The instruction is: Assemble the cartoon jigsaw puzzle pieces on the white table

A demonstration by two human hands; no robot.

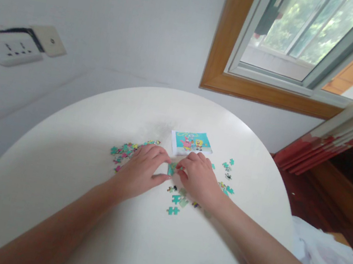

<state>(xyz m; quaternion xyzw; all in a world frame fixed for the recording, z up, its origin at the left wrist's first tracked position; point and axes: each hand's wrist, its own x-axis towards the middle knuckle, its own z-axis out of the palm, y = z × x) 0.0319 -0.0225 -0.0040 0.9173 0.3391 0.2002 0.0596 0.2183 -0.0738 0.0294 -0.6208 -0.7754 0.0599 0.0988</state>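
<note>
Teal jigsaw pieces (172, 168) lie on the white round table between my two hands. My left hand (144, 168) has its thumb and index finger bent around the left side of these pieces, fingertips at their upper and lower corners. From the other side, my right hand (200, 177) pinches at their right edge; its fingers partly hide what they hold. A heap of loose jigsaw pieces (122, 153) lies beyond and left of my left hand, partly covered by it. Nearer me are several more pieces (173, 211). Behind the hands lies a picture card (192, 143) with cartoon figures.
Several scattered pieces (229, 176) lie right of my right hand. The round table (66, 153) stands close to a wall with a socket (15, 49). A wood-framed window (272, 92) and a red-and-white curtain (316, 150) are at the right, with white plastic (318, 257) beside the table.
</note>
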